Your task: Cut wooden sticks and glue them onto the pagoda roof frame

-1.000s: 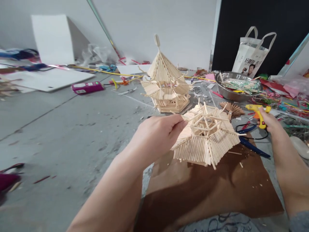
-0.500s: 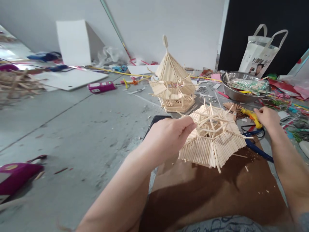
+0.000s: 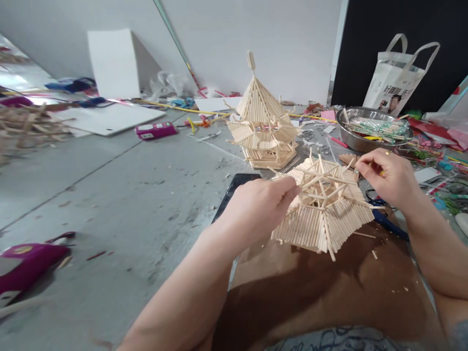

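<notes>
A six-sided roof section [image 3: 321,224] built from thin wooden sticks sits in front of me, with a raised frame of crossed sticks on top. My left hand [image 3: 263,204] is closed at its left side, thumb and finger pinching the end of a wooden stick [image 3: 310,181] of that frame. Over the right edge of the roof is my right hand [image 3: 391,178], its fingertips pressed together. What they hold, if anything, I cannot make out. A bit of yellow shows behind those fingers. Behind the section stands a stick pagoda [image 3: 261,122] with a pointed top.
Brown board [image 3: 318,292] lies under the roof section, with a dark phone-like slab [image 3: 230,190] at its left. A metal bowl [image 3: 365,141] of wrapped sticks and a white bag [image 3: 397,80] are at back right. Purple devices [image 3: 155,130] lie on the left floor.
My right hand has moved left from beside the yellow tool to the roof's right edge, now covering most of that tool. My left hand stays pinched at the frame.
</notes>
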